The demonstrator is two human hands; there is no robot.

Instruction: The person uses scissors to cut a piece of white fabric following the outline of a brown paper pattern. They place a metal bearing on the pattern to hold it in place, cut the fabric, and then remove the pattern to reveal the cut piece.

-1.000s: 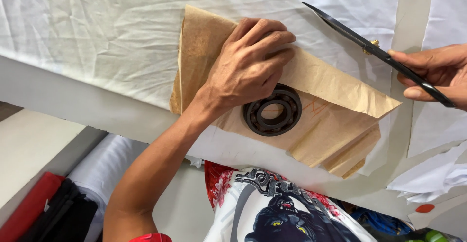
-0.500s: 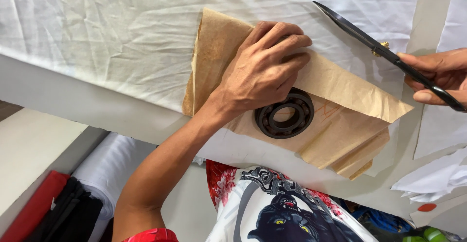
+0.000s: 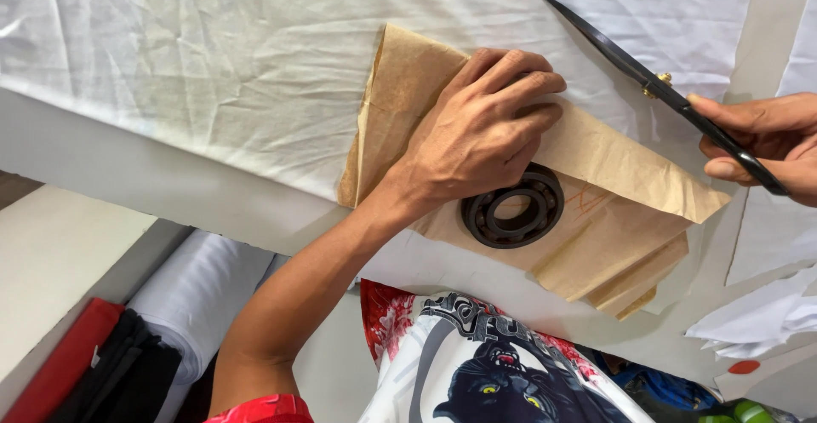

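- White fabric (image 3: 213,74) lies spread flat over the table (image 3: 128,176), reaching almost to the near edge; it serves as the base layer under everything else.
- Brown paper pattern (image 3: 596,219) rests on the fabric, folded into several layers, with its lower corner overhanging the table edge.
- Left hand (image 3: 481,138) presses palm-down on the pattern. Fingers are extended and held close together, flat against the paper, gripping nothing. Judged purpose: to pin the pattern against the fabric so it cannot shift.
- Black bearing ring (image 3: 513,207) sits on the pattern, just below the left hand and touching its heel. It appears to act as a weight on the paper.
- Black scissors (image 3: 655,91) point up and to the left above the fabric, blades closed or nearly so, tip clear of the pattern.
- Right hand (image 3: 757,142) holds the scissors at the handle end, fingers curled closed around it, at the right edge of the view.
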